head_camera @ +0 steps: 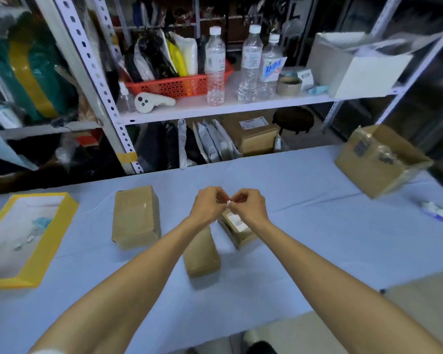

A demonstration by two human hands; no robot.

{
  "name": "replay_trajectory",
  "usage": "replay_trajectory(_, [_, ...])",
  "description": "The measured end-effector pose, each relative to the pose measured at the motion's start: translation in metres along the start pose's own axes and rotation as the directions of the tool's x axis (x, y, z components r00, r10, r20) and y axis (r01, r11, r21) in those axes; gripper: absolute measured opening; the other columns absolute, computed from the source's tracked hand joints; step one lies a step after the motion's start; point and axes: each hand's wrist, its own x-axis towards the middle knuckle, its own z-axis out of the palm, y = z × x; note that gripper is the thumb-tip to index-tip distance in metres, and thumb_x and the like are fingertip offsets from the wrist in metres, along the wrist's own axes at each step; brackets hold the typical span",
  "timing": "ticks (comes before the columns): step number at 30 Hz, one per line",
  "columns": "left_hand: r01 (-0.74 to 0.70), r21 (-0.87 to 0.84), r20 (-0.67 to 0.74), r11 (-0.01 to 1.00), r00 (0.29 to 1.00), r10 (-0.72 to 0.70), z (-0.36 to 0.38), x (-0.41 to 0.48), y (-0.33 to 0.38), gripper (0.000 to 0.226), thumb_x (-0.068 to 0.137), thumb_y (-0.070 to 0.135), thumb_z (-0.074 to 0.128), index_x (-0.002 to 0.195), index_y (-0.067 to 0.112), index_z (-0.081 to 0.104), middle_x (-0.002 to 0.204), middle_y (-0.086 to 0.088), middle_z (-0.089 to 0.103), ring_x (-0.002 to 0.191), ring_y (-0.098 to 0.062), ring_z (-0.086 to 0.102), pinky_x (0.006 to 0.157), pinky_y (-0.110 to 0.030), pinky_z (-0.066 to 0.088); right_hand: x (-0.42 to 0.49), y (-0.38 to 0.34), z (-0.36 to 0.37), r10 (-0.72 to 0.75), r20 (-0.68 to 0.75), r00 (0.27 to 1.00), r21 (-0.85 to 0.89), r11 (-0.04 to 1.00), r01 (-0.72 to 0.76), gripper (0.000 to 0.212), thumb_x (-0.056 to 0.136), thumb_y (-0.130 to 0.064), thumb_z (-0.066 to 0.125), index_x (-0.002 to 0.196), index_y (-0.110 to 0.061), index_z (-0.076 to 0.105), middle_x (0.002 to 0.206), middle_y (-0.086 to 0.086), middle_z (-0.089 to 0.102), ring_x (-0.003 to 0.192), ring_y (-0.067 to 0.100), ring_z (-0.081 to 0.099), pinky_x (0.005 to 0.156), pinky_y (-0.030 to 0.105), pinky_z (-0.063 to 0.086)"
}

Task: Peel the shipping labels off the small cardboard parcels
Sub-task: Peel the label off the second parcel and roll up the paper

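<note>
Evidently a label scrap is pinched by the fingertips of left hand and right hand above a parcel; likely thin, limp and sticky, it is best gripped at an edge.

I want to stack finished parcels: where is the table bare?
Bare cloth lies between the right forearm and the open cardboard box, and along the front edge below the yellow tray. The middle is crowded: three parcels around the left hand and right hand, pinching a label scrap.
</note>
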Motion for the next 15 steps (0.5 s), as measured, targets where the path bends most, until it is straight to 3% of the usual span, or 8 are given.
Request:
replay_trajectory(5, [-0.249, 0.053, 0.262, 0.967, 0.938, 0.227, 0.044, 0.003, 0.044, 0.016, 0.074, 0.006, 0.065, 0.086, 0.015, 0.071, 0.082, 0.0, 0.07, 0.08, -0.019, 0.068, 0.073, -0.034, 0.056, -0.043, 0.028, -0.052, 0.104, -0.282, 0.954, 0.042, 0.994, -0.096, 0.005, 0.071, -0.007, 0.074, 0.074, -0.007, 0.07, 0.069, 0.005, 0.07, 0.07, 0.019, 0.068, 0.066, 0.03, 0.054])
replay_trajectory(8, [-0.41, 0.05, 0.407, 0.911, 0.841, 0.356, 0.075, -0.011, 0.067, 0.017, 0.077, 0.007, 0.063, 0.089, 0.015, 0.072, 0.088, -0.004, 0.072, 0.083, -0.022, 0.068, 0.076, -0.036, 0.056, -0.086, 0.05, -0.077, 0.185, -0.42, 0.889, 0.082, 0.983, -0.166, 0.007, 0.073, -0.009, 0.076, 0.073, -0.006, 0.07, 0.069, 0.003, 0.068, 0.066, 0.013, 0.063, 0.061, 0.022, 0.049])
replay_trajectory(12, [-0.571, 0.024, 0.518, 0.82, 0.709, 0.478, 0.111, -0.048, 0.102, 0.018, 0.078, 0.009, 0.064, 0.092, 0.015, 0.073, 0.096, -0.005, 0.073, 0.09, -0.024, 0.067, 0.082, -0.035, 0.053, -0.148, 0.072, -0.107, 0.288, -0.542, 0.79, 0.106, 0.955, -0.276, 0.01, 0.073, -0.007, 0.077, 0.079, -0.002, 0.071, 0.078, 0.006, 0.071, 0.071, 0.013, 0.062, 0.071, 0.03, 0.052])
replay_trajectory(15, [-0.638, 0.016, 0.584, 0.77, 0.631, 0.511, 0.135, -0.073, 0.124, 0.018, 0.082, 0.01, 0.063, 0.096, 0.015, 0.072, 0.102, -0.006, 0.072, 0.093, -0.027, 0.066, 0.083, -0.035, 0.053, -0.182, 0.088, -0.129, 0.337, -0.6, 0.725, 0.124, 0.935, -0.332, 0.011, 0.073, -0.006, 0.078, 0.079, -0.004, 0.069, 0.08, 0.006, 0.069, 0.073, 0.014, 0.061, 0.063, 0.021, 0.048])
